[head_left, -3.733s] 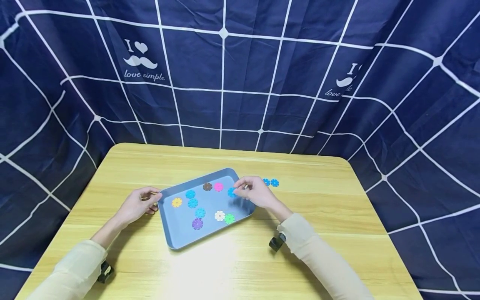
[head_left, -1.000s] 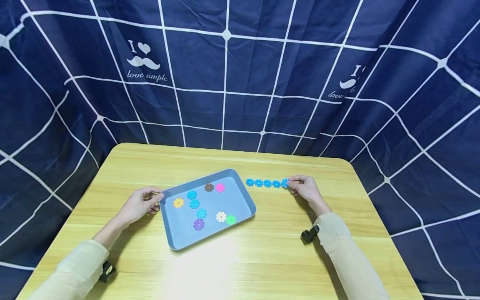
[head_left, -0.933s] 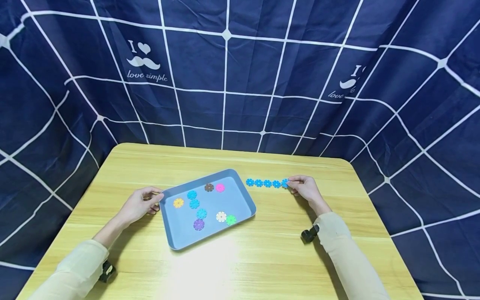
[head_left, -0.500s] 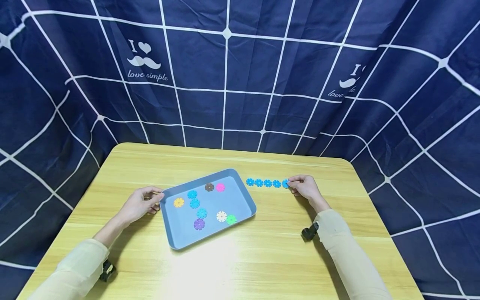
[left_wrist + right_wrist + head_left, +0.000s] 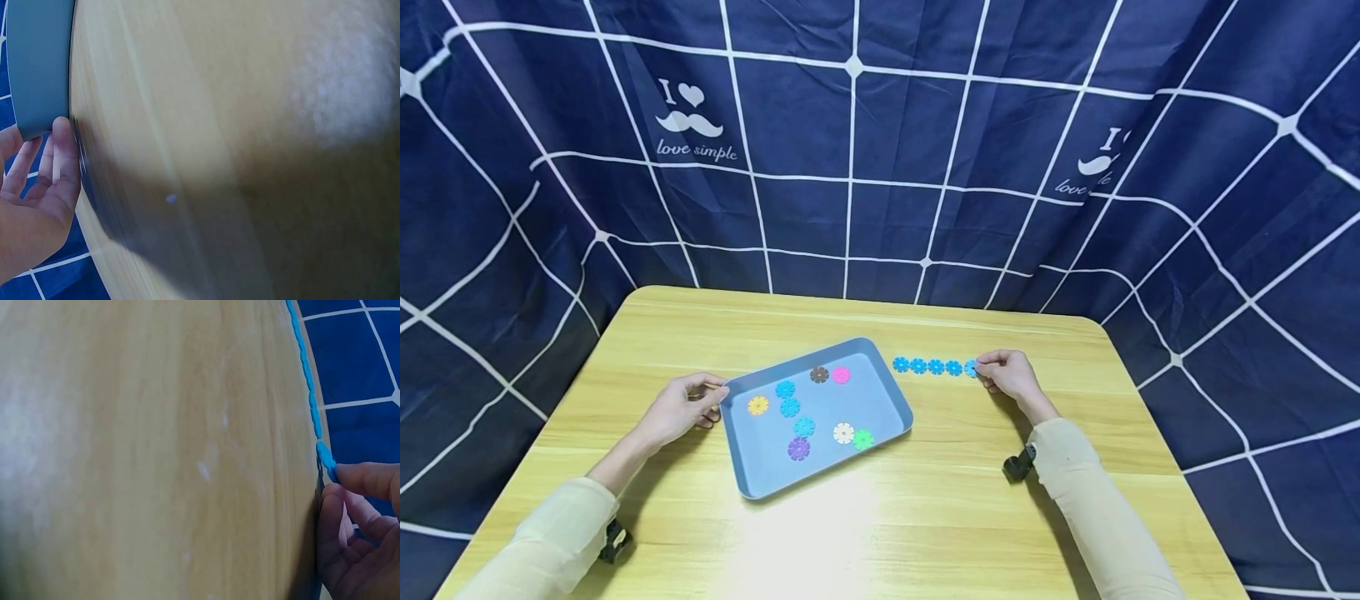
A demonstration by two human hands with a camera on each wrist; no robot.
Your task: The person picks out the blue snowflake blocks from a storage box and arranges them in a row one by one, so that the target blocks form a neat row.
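The left hand grips the left corner of a blue-grey tray; in the left wrist view, thumb and fingers of that hand are at the end of the tray wall. Several blue flower discs lie in a row right of the tray. At the row's right end, the right hand pinches a blue disc. The right wrist view has this disc tilted against the row, between thumb and fingertip of the right hand.
Inside the tray are an orange disc, several light blue discs, a purple, a brown, a pink, a cream and a green disc. A dark blue curtain hangs behind the wooden table.
Since the earliest frame the right hand has moved right, out of the tray, with a blue disc. The row beside the tray shows more discs. Over the last second both hands have stayed nearly still.
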